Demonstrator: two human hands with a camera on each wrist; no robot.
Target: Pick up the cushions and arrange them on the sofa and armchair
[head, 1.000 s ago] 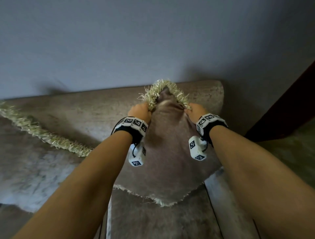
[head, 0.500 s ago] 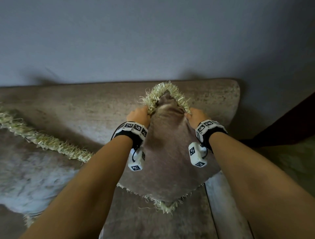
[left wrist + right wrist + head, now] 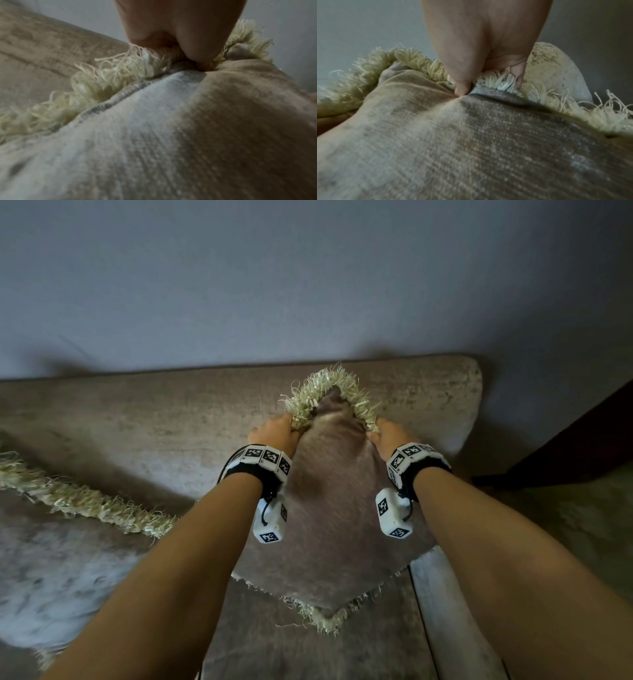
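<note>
Item: taupe velvet cushion with cream fringe (image 3: 329,508), your left grip (image 3: 274,431) and right grip (image 3: 387,436) pinching its top corner; below, brown sofa seat (image 3: 308,652). Placing under way; release pending.

Head camera looks down; both wrist cameras closely share the cushion (image 3: 329,508).

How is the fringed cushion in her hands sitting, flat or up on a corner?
On a corner: the cushion stands diamond-wise against the sofa back, left hand and right hand pinching its top edges.
</note>
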